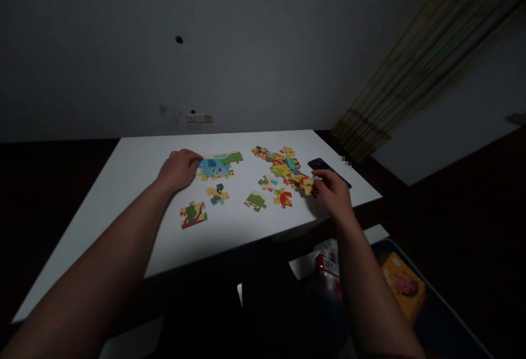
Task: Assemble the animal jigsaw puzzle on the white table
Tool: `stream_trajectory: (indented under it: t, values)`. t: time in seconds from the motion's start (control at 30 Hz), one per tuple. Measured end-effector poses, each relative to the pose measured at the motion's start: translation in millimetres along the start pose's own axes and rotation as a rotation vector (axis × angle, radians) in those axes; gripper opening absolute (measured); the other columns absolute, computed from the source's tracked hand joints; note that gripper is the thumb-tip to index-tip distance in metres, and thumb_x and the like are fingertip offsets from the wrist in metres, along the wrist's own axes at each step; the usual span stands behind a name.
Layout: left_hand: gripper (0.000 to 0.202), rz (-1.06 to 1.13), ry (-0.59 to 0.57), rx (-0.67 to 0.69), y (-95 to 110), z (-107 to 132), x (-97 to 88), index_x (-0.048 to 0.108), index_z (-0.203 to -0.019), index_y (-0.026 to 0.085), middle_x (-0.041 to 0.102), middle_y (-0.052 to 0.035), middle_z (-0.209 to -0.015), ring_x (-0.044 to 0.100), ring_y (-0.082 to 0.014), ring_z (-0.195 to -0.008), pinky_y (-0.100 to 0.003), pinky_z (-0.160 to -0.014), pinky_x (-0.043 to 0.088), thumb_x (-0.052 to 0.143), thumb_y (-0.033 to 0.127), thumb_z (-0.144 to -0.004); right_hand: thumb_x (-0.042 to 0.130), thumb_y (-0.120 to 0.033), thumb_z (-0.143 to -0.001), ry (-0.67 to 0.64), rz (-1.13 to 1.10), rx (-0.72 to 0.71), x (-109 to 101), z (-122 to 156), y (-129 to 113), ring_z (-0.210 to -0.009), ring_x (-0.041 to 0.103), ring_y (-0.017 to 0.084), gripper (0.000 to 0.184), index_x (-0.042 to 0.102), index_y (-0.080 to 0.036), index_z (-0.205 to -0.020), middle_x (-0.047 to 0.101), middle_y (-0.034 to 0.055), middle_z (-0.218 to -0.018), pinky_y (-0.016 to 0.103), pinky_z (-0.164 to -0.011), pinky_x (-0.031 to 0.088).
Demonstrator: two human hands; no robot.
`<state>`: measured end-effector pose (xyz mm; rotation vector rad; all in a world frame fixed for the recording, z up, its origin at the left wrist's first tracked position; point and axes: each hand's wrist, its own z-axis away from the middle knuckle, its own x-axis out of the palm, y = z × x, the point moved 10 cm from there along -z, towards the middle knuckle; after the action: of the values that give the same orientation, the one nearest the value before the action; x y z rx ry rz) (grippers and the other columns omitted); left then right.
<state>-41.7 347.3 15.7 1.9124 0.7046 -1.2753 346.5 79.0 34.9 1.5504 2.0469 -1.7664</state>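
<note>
Bare left hand (179, 170): fingers curved, fingertips touching the left edge of a joined jigsaw section (216, 166) with a blue animal figure on yellow and green; no clamping grip shows. Bare right hand (333, 194): well apart from the left, fingers bent down at the right end of a loose cluster of jigsaw pieces (283, 167) in yellow, orange and red; whether they pinch a piece cannot be told. Between and nearer the person, separate from the cluster: a green-and-red jigsaw block (193, 215) below the left hand, a yellow-and-blue piece (217, 194), a green piece (255, 201) and a red-and-yellow piece (283, 198). All lie on a white tabletop (135, 183). A black remote control (324, 167) lies just beyond the right hand, near the tabletop's right edge. Below that edge, on the right, are a yellow box (402, 288) with a pink picture and a plastic packet (326, 271) with red on it. A wall socket (199, 118) sits on the wall beyond the tabletop; a striped curtain (427, 57) hangs at right.
</note>
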Motion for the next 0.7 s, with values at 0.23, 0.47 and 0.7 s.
stream_trajectory:
  t: [0.23,0.47,0.7]
  values:
    - [0.039,-0.036,-0.018,0.029,-0.9,-4.6,1.6,0.072,-0.122,0.018,0.069,-0.0092,-0.126,0.059,-0.0258,-0.121,-0.042,-0.113,0.040,0.046,0.024,-0.093,0.052,-0.034,-0.090,-0.006,0.283,-0.128,-3.9,32.0,15.5,-0.107,0.062,0.032,0.026,0.072,-0.025,-0.103,0.069,0.0129,-0.112,0.052,-0.098,0.048]
    - [0.044,-0.029,0.013,0.074,4.2,-4.3,-1.7,0.073,-0.118,0.013,0.070,-0.0112,-0.122,0.062,-0.0279,-0.117,-0.046,-0.111,0.041,0.041,0.032,-0.094,0.049,-0.028,-0.093,0.017,0.314,-0.156,0.7,38.1,4.8,-0.104,0.060,0.032,0.024,0.072,-0.025,-0.099,0.069,0.0110,-0.109,0.050,-0.096,0.046]
    - [0.075,-0.022,0.047,0.109,7.9,-4.0,-3.9,0.072,-0.116,0.010,0.073,-0.0120,-0.119,0.063,-0.0287,-0.119,-0.047,-0.104,0.043,0.022,0.060,-0.092,0.048,-0.031,-0.095,0.024,0.299,-0.152,-1.4,37.6,5.4,-0.103,0.060,0.031,0.025,0.072,-0.026,-0.101,0.069,0.0107,-0.109,0.048,-0.095,0.046]
